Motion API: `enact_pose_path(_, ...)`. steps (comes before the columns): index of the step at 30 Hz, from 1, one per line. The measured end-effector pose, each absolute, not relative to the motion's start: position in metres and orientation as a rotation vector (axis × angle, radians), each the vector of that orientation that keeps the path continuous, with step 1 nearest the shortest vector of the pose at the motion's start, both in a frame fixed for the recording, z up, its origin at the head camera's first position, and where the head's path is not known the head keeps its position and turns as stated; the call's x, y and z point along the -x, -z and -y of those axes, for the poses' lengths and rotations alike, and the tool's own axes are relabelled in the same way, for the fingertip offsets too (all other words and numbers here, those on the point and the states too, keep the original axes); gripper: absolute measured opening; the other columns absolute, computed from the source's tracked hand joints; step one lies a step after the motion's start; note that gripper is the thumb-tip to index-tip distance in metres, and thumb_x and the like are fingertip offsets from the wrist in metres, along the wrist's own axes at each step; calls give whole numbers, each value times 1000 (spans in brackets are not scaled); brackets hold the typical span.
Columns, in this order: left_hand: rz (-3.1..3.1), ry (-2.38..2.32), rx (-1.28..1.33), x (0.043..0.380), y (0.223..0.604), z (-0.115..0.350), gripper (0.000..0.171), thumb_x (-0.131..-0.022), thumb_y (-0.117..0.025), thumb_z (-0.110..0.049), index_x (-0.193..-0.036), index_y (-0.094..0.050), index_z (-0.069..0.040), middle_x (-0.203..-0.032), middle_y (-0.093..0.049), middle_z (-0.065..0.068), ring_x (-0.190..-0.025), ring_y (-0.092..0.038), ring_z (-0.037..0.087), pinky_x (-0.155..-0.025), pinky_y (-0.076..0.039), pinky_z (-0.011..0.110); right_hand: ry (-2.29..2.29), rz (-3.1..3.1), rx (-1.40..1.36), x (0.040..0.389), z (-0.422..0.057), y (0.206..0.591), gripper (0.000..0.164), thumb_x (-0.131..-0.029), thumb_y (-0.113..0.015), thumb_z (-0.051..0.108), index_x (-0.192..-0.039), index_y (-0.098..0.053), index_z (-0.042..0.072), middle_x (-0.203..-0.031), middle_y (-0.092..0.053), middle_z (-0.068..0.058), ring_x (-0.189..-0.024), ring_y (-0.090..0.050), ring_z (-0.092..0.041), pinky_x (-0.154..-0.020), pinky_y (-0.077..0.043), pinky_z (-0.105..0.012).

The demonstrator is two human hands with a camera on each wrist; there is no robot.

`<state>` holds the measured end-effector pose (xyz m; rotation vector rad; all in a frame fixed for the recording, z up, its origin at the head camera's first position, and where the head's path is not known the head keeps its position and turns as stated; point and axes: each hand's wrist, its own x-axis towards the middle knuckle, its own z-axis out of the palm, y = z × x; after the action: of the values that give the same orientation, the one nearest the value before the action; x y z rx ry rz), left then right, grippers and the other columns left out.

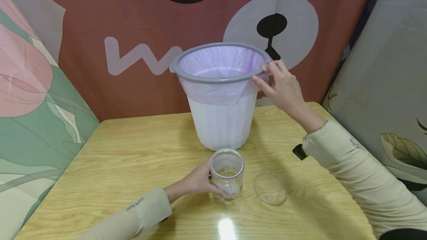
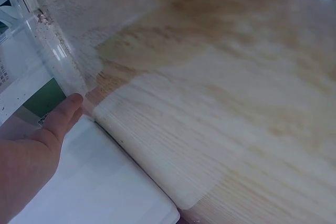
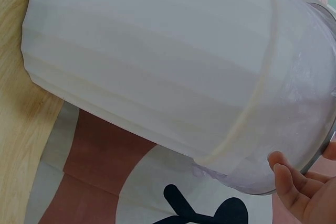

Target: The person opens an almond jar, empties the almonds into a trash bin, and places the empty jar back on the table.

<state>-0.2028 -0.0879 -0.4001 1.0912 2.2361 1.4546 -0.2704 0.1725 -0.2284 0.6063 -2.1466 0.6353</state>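
Note:
My left hand (image 1: 198, 180) grips a clear glass jar (image 1: 234, 186) from its left side, low at the front of the white trash can (image 1: 221, 121). The jar's mouth faces up, and small dark specks show on its wall in the left wrist view. A thin pinkish plastic bag (image 1: 213, 93) lines the can and folds over its outside beneath a grey rim ring (image 1: 220, 80). At the right of that ring my right hand (image 1: 287, 90) pinches the rim between thumb and fingers. The right wrist view has the can's ribbed wall (image 3: 147, 66) sideways.
A clear round lid-like disc (image 1: 270, 188) lies flat on the wooden table (image 1: 140, 147), right of the jar. Behind the can hangs a reddish printed cloth (image 1: 133, 92); patterned cloths stand at both sides.

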Motion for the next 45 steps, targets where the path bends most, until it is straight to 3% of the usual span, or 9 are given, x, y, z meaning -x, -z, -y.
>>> enact_pose_path(7,-2258,-1461,-1074,200,401,87,100,-56,-85,-11,-136,-25,-12,-125,-48,7,-113,-47,27,-89,-41,37,-637,2154,-608,270,-173,229,30,-86,-59,25,-98,-50,-1,-99,-46,-16,-53,-41,-22,-47,-35,-32)
enact_pose_path(16,-2271,-1389,-1063,200,400,86,104,-56,-84,-17,-137,-20,-16,-129,-42,1,-117,-41,19,-92,-38,35,-625,2144,-596,269,-177,231,31,-87,-58,27,-97,-50,-1,-99,-46,-16,-53,-41,-21,-46,-35,-33)
enact_pose_path(24,-2323,-1107,-1113,211,383,99,102,-54,-85,-10,-134,-22,-6,-133,-35,6,-123,-33,21,-101,-25,39,-571,2157,-583,269,-181,234,33,-86,-59,27,-101,-52,-2,-106,-48,-17,-50,-42,-24,-45,-36,-34)
enact_pose_path(29,-2290,-985,-1124,215,363,107,93,-62,-81,-9,-135,-24,-7,-134,-35,8,-125,-31,23,-102,-23,42,-518,2181,-590,267,-181,233,35,-85,-60,27,-105,-52,-1,-118,-47,-20,-50,-47,-28,-45,-40,-38)
enact_pose_path(35,-2233,-881,-1133,218,333,119,80,-73,-74,-14,-136,-26,-6,-133,-38,11,-121,-35,29,-97,-29,49,-457,2215,-611,266,-178,231,40,-83,-63,28,-108,-51,-1,-121,-46,-19,-48,-48,-27,-42,-40,-38)
enact_pose_path(40,-2287,-822,-1177,217,312,127,72,-81,-66,-13,-137,-23,-2,-134,-37,17,-120,-36,33,-91,-33,53,-428,2317,-576,260,-175,234,54,-84,-60,33,-122,-43,-1,-130,-39,-19,-42,-43,-22,-38,-37,-34)
enact_pose_path(42,-2331,-810,-1216,217,307,128,64,-84,-60,-9,-137,-25,-1,-133,-38,18,-119,-38,33,-90,-35,53,-431,2348,-550,256,-174,237,61,-84,-60,36,-128,-39,-1,-132,-37,-20,-49,-50,-25,-40,-40,-36)
enact_pose_path(45,-2440,-817,-1280,214,299,124,52,-87,-55,-6,-133,-32,3,-129,-43,19,-116,-43,32,-91,-36,48,-466,2346,-516,249,-173,242,68,-83,-60,38,-132,-34,-2,-132,-37,-20,-77,-58,-31,-45,-45,-41)
